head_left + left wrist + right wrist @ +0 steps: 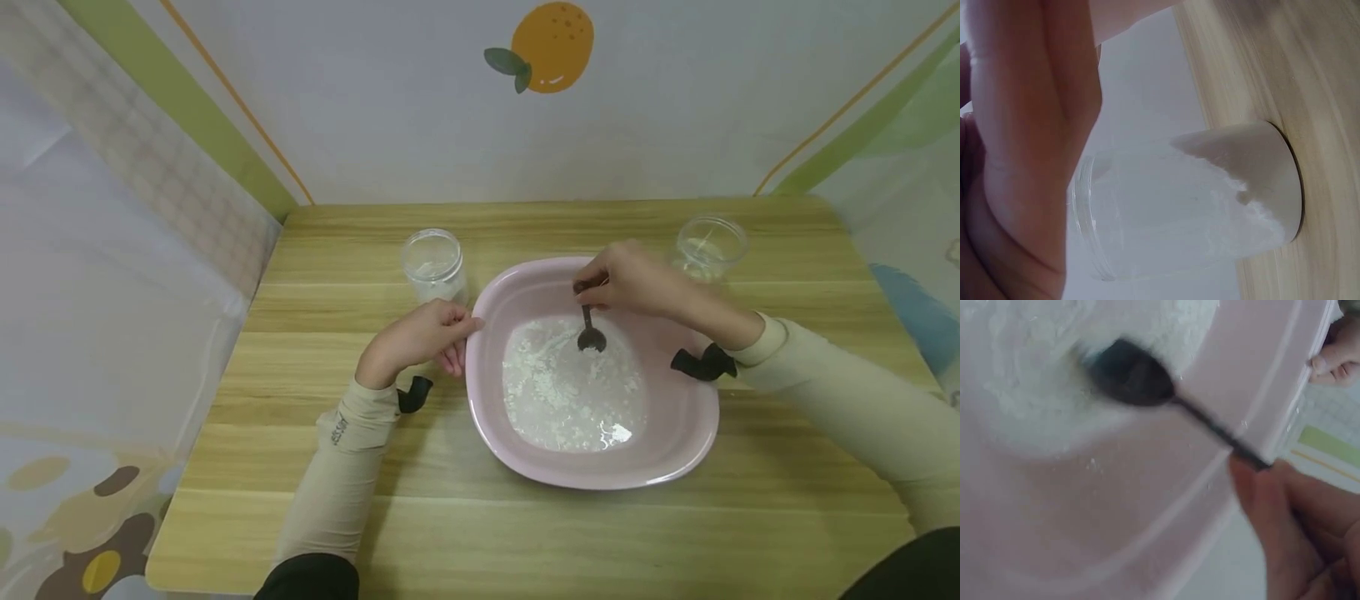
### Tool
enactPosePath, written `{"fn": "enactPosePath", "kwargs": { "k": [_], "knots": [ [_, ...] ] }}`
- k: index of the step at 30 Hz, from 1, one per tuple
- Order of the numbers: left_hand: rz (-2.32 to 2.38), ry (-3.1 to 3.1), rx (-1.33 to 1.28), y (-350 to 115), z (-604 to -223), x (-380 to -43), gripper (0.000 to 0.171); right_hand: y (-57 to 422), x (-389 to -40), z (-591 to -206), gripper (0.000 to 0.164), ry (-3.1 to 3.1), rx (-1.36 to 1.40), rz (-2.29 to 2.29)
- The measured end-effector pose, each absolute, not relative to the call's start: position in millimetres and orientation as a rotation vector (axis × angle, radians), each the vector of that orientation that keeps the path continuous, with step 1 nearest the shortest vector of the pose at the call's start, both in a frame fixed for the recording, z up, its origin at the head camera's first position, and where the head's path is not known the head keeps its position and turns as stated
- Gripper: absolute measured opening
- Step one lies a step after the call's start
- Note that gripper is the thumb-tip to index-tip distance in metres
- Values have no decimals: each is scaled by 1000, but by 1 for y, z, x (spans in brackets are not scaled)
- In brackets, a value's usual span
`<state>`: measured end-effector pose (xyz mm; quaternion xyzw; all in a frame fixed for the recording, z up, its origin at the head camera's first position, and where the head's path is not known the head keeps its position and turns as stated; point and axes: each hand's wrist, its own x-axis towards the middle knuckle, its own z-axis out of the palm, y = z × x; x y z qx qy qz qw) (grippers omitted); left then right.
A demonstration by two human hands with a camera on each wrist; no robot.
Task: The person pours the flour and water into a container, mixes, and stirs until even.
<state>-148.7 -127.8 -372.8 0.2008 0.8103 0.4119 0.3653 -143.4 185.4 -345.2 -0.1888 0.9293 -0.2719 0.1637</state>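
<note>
A pink plastic basin [678, 408] sits on the wooden table, holding water with white powder in clumps [555, 392] over its bottom. My right hand [633, 279] pinches the handle of a dark spoon [591, 339] over the basin, its bowl low near the white mixture with a little white in it. In the right wrist view the spoon [1132, 375] is blurred. At the basin's left rim my left hand [420, 337] grips the edge between thumb and fingers. Just behind that hand stands a clear jar [438, 279]; the left wrist view shows white powder [1266, 181] in its lower part.
Another clear jar [711, 246] stands at the back right, partly behind the right wrist. Black straps [705, 363] hang from both wrists. The wooden table [600, 542] meets a white wall covering [375, 108] with a printed orange fruit at its back edge.
</note>
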Motion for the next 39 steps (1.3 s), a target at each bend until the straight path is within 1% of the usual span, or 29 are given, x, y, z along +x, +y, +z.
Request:
{"fn": "enactPosePath", "kwargs": {
  "k": [3, 6, 7, 9, 10, 13, 14, 16, 21, 27, 37, 39],
  "knots": [
    [1057, 2085, 512, -128, -373, -149, 34, 191, -144, -341, 14, 2712, -541, -672],
    [1055, 2089, 510, -128, -373, -149, 34, 195, -144, -339, 6, 2702, -569, -584],
    [1054, 2091, 507, -129, -372, -149, 35, 196, -144, -338, 5, 2683, -571, -566],
    [1057, 2094, 506, -129, -373, -149, 35, 196, -143, -338, 9, 2630, -570, -541],
    [1057, 2096, 504, -129, -373, -149, 35, 196, -143, -338, 10, 2589, -560, -554],
    [1059, 2098, 500, -130, -373, -149, 34, 192, -140, -341, 3, 2449, -493, -658],
    [1058, 2099, 503, -130, -373, -149, 34, 191, -139, -343, 3, 2400, -472, -710],
    [1056, 2101, 509, -130, -373, -149, 34, 186, -136, -346, 7, 2326, -447, -805],
    [1050, 2105, 516, -128, -376, -149, 34, 175, -132, -354, 8, 2326, -472, -947],
    [1047, 2102, 524, -127, -374, -148, 35, 173, -139, -352, 20, 2503, -423, -1028],
    [1044, 2108, 536, -128, -372, -148, 35, 186, -142, -340, 18, 2746, -477, -705],
    [1046, 2109, 533, -128, -372, -147, 34, 187, -142, -339, 10, 2740, -507, -619]
  ]
}}
